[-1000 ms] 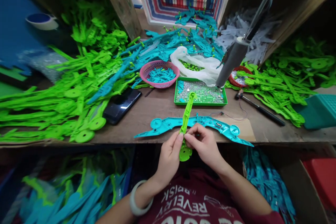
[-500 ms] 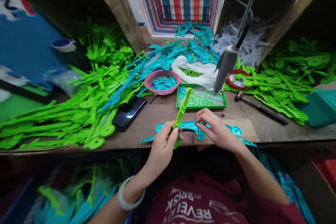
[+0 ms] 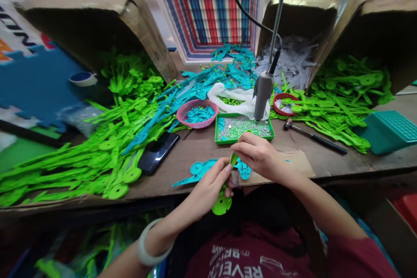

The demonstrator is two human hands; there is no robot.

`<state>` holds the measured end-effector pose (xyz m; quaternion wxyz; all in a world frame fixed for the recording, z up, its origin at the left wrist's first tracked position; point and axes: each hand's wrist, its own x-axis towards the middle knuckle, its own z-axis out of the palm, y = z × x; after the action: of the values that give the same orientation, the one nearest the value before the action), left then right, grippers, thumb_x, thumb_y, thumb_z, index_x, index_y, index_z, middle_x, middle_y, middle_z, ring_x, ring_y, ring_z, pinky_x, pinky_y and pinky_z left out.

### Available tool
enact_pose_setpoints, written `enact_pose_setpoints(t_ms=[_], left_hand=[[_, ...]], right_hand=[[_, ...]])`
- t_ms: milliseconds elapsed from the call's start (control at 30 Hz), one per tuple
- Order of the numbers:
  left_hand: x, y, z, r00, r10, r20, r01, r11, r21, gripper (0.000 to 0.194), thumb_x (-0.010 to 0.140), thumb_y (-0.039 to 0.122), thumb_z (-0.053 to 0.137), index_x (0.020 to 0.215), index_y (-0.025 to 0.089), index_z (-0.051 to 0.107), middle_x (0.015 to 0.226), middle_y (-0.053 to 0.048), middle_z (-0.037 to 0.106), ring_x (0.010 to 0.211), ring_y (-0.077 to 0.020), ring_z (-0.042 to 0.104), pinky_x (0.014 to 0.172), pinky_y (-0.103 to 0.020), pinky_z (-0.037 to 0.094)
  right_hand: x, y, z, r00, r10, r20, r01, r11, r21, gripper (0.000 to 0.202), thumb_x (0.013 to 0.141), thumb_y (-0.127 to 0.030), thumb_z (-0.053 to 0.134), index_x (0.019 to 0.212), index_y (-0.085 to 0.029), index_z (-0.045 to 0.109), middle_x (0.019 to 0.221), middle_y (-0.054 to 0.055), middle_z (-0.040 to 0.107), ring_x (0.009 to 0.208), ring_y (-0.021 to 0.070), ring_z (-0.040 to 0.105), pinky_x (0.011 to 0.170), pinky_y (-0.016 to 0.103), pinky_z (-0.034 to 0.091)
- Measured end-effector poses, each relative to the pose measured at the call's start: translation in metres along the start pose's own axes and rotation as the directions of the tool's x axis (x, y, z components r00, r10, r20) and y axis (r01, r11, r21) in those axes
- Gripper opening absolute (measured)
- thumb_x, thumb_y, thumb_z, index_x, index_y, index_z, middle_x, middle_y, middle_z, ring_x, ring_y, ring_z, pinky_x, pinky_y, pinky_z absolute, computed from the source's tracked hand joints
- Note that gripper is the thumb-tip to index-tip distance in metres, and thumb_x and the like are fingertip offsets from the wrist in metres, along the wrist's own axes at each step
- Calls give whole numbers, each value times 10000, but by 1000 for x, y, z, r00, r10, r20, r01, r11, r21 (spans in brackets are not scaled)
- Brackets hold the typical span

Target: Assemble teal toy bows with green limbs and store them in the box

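Note:
My left hand point(image 3: 213, 182) is closed around a long bright-green plastic part point(image 3: 222, 205), whose round disc end hangs below my fingers. The fingers of my right hand point(image 3: 262, 153) are pinched at the upper end of this green part. A thin dark wire shows near the left fingertips; where it runs between the hands is hidden. Just beyond and beneath my hands, a turquoise plastic part point(image 3: 198, 171) lies on the table, partly covered by them. A piece of cardboard point(image 3: 298, 163) lies under my right forearm.
A green tray point(image 3: 228, 140) of small metal pieces stands ahead, below a hanging electric screwdriver point(image 3: 263, 95). A pink basket point(image 3: 208, 122), a phone point(image 3: 159, 152), a hammer point(image 3: 314, 138) and a teal basket point(image 3: 387, 132) surround the work spot. Green parts point(image 3: 107, 147) are heaped at left.
My right hand has come left onto the green part, from a pinch apart from it. The green part has tipped down, with its disc now showing below my left hand. The view has shifted.

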<state>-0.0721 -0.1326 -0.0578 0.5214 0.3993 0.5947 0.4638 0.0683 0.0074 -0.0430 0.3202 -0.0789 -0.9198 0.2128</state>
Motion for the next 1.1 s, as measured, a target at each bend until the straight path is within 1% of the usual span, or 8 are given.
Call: enact_pose_setpoints(t_ms=[133, 267, 400, 600, 667, 767, 967, 1100], left_hand=[[7, 2, 4, 995, 102, -1, -102, 993, 51, 232, 948, 424, 500, 869, 210, 538, 705, 29, 588, 622, -130, 584, 639, -259, 507], [11, -7, 8, 988, 148, -40, -144, 985, 91, 241, 969, 427, 476, 984, 197, 548, 687, 57, 546, 503, -91, 466, 495, -214, 392], [16, -15, 13, 975, 188, -121, -170, 975, 144, 337, 992, 488, 421, 995, 187, 573, 587, 82, 471, 420, -93, 402, 434, -221, 331], [16, -25, 23, 883, 413, -223, -274, 839, 471, 263, 978, 365, 436, 916, 199, 631, 605, 38, 547, 517, -138, 519, 542, -260, 386], [13, -29, 25, 856, 465, -226, -295, 798, 525, 242, 971, 334, 440, 922, 202, 637, 654, 17, 597, 552, -150, 546, 573, -272, 401], [9, -34, 26, 852, 464, -244, -276, 792, 544, 243, 979, 327, 429, 937, 206, 635, 668, 11, 607, 544, -154, 542, 574, -275, 404], [8, -40, 28, 864, 420, -276, -250, 836, 489, 256, 992, 346, 412, 914, 213, 617, 609, 28, 563, 501, -154, 517, 529, -270, 377], [6, -42, 31, 869, 403, -286, -237, 848, 475, 263, 995, 353, 410, 899, 212, 611, 582, 36, 548, 484, -150, 517, 524, -265, 374]], right_hand=[[-8, -7, 11, 975, 148, -166, -137, 988, 76, 176, 953, -144, 501, 808, -207, 578, 780, 24, 555, 731, 158, 516, 670, 276, 416], [-15, -11, 22, 924, 307, -227, -268, 945, 187, 151, 903, -143, 559, 769, -210, 540, 719, -11, 549, 636, 126, 496, 607, 254, 398], [-22, -14, 34, 885, 393, -249, -316, 901, 296, 148, 934, -228, 559, 794, -205, 602, 763, 13, 607, 698, 142, 560, 660, 273, 444], [-29, -19, 43, 707, 679, -197, -443, 643, 624, 92, 839, -232, 641, 772, -213, 580, 692, -26, 589, 599, 122, 545, 558, 250, 462], [-32, -20, 45, 731, 624, -274, -413, 726, 550, 103, 838, -196, 631, 750, -215, 582, 712, -15, 589, 634, 129, 559, 579, 255, 474], [-37, -22, 48, 789, 459, -408, -317, 874, 370, 130, 898, -183, 599, 789, -220, 658, 812, 33, 658, 759, 161, 622, 673, 287, 522], [-47, -21, 53, 835, 416, -361, -297, 892, 340, 165, 951, -207, 603, 1003, -243, 755, 934, 55, 723, 864, 181, 692, 770, 312, 573], [-49, -21, 53, 827, 415, -379, -281, 889, 361, 164, 955, -193, 604, 976, -245, 758, 898, 45, 727, 816, 167, 690, 732, 291, 571]])
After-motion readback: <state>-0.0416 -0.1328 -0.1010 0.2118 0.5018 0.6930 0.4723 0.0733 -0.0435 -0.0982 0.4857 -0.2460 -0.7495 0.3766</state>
